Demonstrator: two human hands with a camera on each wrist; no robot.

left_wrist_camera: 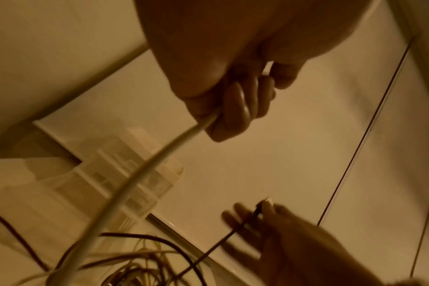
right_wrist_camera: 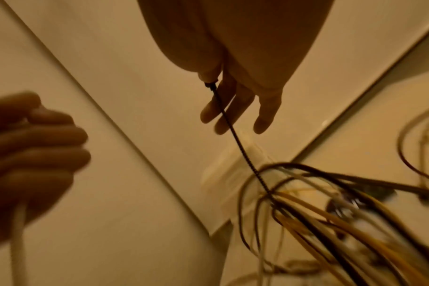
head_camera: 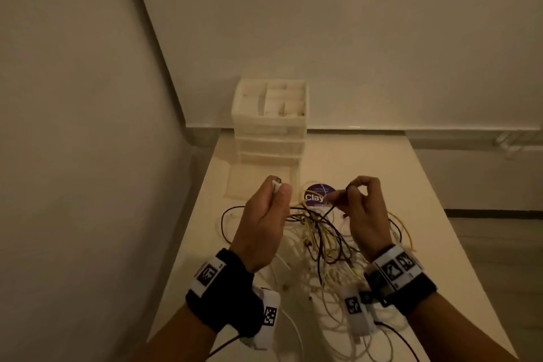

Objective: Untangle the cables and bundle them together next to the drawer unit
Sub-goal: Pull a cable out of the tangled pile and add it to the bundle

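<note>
From the head view we see both hands raised over a tangle of cables (head_camera: 323, 244) on the pale surface (head_camera: 440, 214), in front of the white drawer unit (head_camera: 270, 120), with a round purple "Clay" tub (head_camera: 318, 195) between the hands. Our left hand (head_camera: 264, 220) has its grip clenched round a white cable (left_wrist_camera: 135, 178); the left wrist view shows the fingers (left_wrist_camera: 235, 108) curled about it. Our right hand (head_camera: 367, 214) pinches a dark braided cable (right_wrist_camera: 235, 139), and only the right wrist view shows its weave running down into the knot.
</note>
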